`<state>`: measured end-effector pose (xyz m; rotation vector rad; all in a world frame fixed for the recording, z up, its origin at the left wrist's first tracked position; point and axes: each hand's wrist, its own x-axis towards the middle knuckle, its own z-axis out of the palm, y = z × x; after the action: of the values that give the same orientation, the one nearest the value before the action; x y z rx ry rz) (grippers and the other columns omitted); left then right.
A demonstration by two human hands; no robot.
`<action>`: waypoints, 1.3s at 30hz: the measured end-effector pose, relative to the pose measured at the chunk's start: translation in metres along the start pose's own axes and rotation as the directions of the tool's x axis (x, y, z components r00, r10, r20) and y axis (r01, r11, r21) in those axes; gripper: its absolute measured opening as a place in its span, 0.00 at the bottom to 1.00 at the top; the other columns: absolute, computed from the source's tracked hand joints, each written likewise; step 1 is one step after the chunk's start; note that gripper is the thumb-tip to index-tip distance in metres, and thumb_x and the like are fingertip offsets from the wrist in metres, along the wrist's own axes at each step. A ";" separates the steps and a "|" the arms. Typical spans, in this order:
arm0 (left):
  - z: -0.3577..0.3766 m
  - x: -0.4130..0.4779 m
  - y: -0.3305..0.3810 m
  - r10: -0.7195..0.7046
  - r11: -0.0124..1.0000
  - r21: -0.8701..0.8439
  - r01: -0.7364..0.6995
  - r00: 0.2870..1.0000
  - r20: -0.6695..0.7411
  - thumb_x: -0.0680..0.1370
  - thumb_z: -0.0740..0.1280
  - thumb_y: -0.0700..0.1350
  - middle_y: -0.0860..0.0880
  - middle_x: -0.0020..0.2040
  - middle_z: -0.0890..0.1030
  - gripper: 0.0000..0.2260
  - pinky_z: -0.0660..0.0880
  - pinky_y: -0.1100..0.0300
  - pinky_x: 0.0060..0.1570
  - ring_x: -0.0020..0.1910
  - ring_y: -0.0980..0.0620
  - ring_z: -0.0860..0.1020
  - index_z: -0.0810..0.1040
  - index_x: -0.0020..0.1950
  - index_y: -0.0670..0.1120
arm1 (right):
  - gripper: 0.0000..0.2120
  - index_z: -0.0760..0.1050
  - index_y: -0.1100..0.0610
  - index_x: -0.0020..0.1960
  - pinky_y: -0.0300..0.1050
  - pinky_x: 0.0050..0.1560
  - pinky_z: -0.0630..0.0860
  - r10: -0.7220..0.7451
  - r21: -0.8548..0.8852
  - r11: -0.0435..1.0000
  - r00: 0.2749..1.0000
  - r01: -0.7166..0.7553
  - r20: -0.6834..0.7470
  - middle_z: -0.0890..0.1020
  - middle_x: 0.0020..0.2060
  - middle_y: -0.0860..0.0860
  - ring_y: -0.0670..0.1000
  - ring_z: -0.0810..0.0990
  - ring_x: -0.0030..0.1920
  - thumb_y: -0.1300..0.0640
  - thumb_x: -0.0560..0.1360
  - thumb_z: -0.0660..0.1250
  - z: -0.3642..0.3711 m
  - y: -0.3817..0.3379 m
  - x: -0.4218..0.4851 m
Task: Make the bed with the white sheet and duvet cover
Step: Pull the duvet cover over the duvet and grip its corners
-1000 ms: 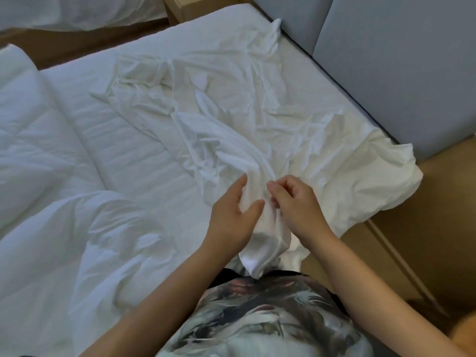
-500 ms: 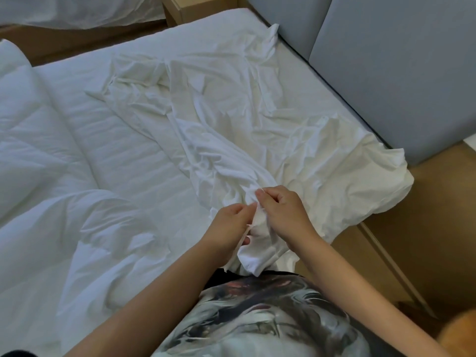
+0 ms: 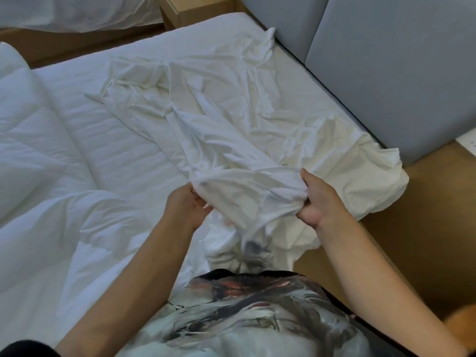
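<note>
My left hand (image 3: 186, 206) and right hand (image 3: 318, 199) each grip the near edge of the crumpled white sheet (image 3: 231, 130) stretched between them; my fingertips vanish in its folds, its far end lying on the mattress (image 3: 108, 140).

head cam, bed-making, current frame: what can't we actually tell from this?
- Head view: whether the cloth held by the left hand and right hand is the sheet or the duvet cover; it is crumpled.
- Its lower end: motion-blurred by the person's shirt.
- Duvet: cut off by the left edge.
- Fingertips: buried in folds.
</note>
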<state>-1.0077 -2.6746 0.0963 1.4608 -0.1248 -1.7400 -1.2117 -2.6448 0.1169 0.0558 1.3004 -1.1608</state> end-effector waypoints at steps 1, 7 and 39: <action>-0.002 0.001 0.004 0.010 0.999 -0.041 -0.009 1.000 0.012 0.80 0.51 0.34 0.44 0.51 0.79 0.15 0.72 0.51 0.55 0.44 0.47 0.77 0.74 0.60 0.38 | 0.12 0.77 0.62 0.53 0.50 0.44 0.80 0.005 -0.135 0.991 0.999 0.000 0.039 0.84 0.45 0.58 0.56 0.83 0.45 0.54 0.76 0.67 -0.002 0.000 0.000; -0.005 -0.013 0.002 -0.268 0.940 0.295 0.173 0.908 0.321 0.72 0.67 0.56 0.42 0.54 0.82 0.22 0.74 0.48 0.58 0.53 0.44 0.80 0.79 0.60 0.44 | 0.11 0.77 0.62 0.53 0.46 0.38 0.73 -0.198 -0.754 0.639 0.980 0.148 0.025 0.80 0.42 0.57 0.57 0.79 0.41 0.69 0.71 0.67 -0.017 0.015 0.006; 0.025 -0.015 -0.009 0.012 0.988 -0.146 0.042 0.937 0.348 0.76 0.61 0.52 0.45 0.53 0.82 0.14 0.74 0.49 0.59 0.55 0.43 0.79 0.79 0.53 0.46 | 0.16 0.77 0.54 0.56 0.41 0.35 0.72 -0.338 -0.782 0.591 0.941 0.199 -0.016 0.81 0.47 0.51 0.51 0.79 0.43 0.44 0.75 0.66 -0.032 0.026 0.005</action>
<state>-1.0347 -2.6693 0.1108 1.0360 -0.1637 -1.9633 -1.2179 -2.6158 0.0875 -0.7315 1.9226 -0.7501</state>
